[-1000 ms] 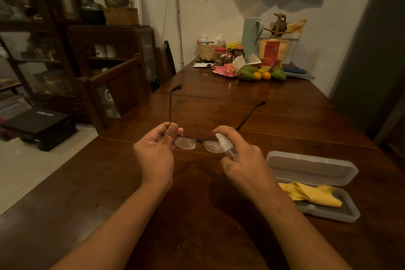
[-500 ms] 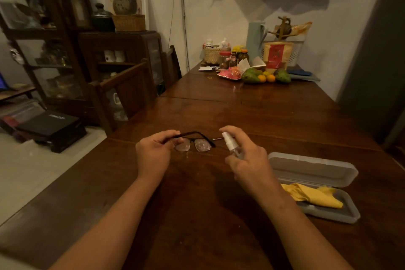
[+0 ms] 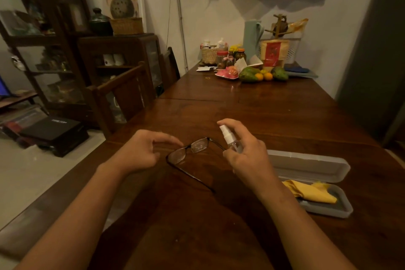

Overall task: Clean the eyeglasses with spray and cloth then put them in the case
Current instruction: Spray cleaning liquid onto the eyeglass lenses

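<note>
Black-framed glasses (image 3: 198,146) look light, fragile, so grab the bridge. Left hand (image 3: 140,151) relaxed beside them, right hand (image 3: 247,158) grips spray bottle (image 3: 228,137).

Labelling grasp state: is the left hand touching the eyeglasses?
Cannot tell. In the head view the left hand has its index fingertip ending right at the rim of the eyeglasses, by the bridge. Neither a gap nor a pinch shows plainly.

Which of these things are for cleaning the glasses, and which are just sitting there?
For the job: eyeglasses, spray bottle in the right hand, yellow cloth, open case.

Just lying about: fruit, jars, woven basket, green jug, all at the far end.
</note>
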